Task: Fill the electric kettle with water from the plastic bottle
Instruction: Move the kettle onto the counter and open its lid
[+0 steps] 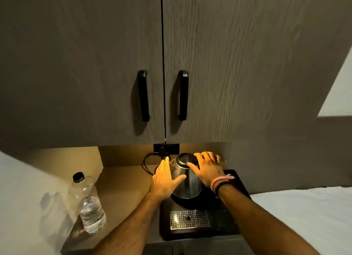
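A steel electric kettle with a dark lid stands on its round base on a black tray in a lit counter niche. My left hand lies flat against the kettle's left side, fingers apart. My right hand rests over the lid and the right upper side, fingers spread; whether it grips the handle is hidden. A clear plastic bottle with a black cap stands upright at the counter's left, about half full of water, apart from both hands.
A perforated metal drip plate sits at the tray's front. A black cord loops to a wall socket behind the kettle. Two cupboard doors with black handles hang overhead. White surfaces flank the counter.
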A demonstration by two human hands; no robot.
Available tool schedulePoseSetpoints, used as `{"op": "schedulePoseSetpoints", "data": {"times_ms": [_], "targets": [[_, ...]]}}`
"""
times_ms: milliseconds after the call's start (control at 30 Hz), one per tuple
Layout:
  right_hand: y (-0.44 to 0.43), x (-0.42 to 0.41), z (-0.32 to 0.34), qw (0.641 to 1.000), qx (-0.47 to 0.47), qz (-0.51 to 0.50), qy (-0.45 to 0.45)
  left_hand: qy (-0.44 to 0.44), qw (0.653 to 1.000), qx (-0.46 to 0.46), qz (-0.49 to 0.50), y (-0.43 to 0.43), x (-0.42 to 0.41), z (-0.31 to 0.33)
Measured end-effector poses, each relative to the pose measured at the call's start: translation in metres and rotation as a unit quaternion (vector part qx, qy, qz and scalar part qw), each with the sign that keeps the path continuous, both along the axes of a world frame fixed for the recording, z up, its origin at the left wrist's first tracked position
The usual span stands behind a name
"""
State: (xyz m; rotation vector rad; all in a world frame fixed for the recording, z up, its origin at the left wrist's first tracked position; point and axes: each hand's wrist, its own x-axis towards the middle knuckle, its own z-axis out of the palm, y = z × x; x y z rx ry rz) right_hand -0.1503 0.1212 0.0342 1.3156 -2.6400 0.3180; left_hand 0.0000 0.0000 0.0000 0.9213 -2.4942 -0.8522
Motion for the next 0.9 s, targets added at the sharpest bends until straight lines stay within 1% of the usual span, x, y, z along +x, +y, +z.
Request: {"op": "schedulePoseSetpoints", "data": {"times_ms": [33,133,200,267,400,500,567,833,900], "targets": [[-0.006,-0.005,-0.001,0.999,0.001,-0.019,-0.036,0.009,0.999,0.041,0.006,-0.004,-0.006,-0.003],[-0.025,-0.016,-0.004,0.986,0.016,-0.07,-0.148,0.0,0.99,0.141,0.026,-0.017,-0.021,-0.008],[-0.037,-0.022,-0.006,0.973,0.008,-0.082,-0.216,-0.002,0.985,0.167,0.035,-0.019,-0.029,-0.015],[-0.046,-0.026,-0.008,0.964,0.006,-0.094,-0.25,0.01,0.983,0.182,0.03,-0.019,-0.034,-0.021],[-0.057,-0.032,-0.011,0.961,0.024,-0.121,-0.247,0.065,0.975,0.212,0.028,-0.016,-0.039,-0.028],[-0.062,-0.038,-0.016,0.971,0.008,-0.098,-0.217,0.092,0.969,0.226,0.03,-0.015,-0.04,-0.031],[-0.06,-0.04,-0.017,0.974,-0.014,-0.086,-0.209,0.099,0.968,0.23,0.031,-0.014,-0.041,-0.03],[-0.046,-0.04,-0.021,0.979,-0.042,-0.066,-0.189,0.104,0.965,0.237,0.049,-0.005,-0.041,-0.03],[-0.044,-0.041,-0.02,0.977,-0.055,-0.059,-0.199,0.101,0.965,0.236,0.052,-0.004,-0.041,-0.03]]}}
